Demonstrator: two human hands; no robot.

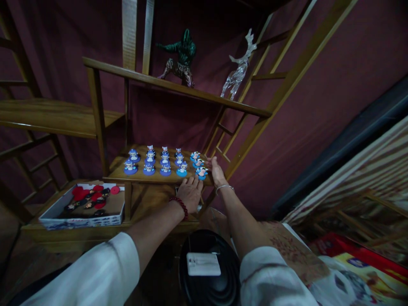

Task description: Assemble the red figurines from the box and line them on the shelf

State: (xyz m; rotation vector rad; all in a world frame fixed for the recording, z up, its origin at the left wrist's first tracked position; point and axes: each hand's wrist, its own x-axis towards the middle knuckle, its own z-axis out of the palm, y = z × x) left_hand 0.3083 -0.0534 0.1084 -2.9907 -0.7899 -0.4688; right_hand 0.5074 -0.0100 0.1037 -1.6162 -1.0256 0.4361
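On the head view, you've got three blue-based cartoon figurines point(198, 163) at the right end of the wooden shelf point(115, 170), glossy, with pale bodies; your right hand point(217, 172) is just beside them, thumb apart from fingers; your left hand point(190, 194) is at the front edge, fingers side by side, grip impossible to tell; purple-based figurines point(165, 158) crowd the left; a wooden post point(244, 157) flanks your right.

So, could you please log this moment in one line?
left hand: at wooden shelf edge | right hand: beside rightmost blue-based figurines
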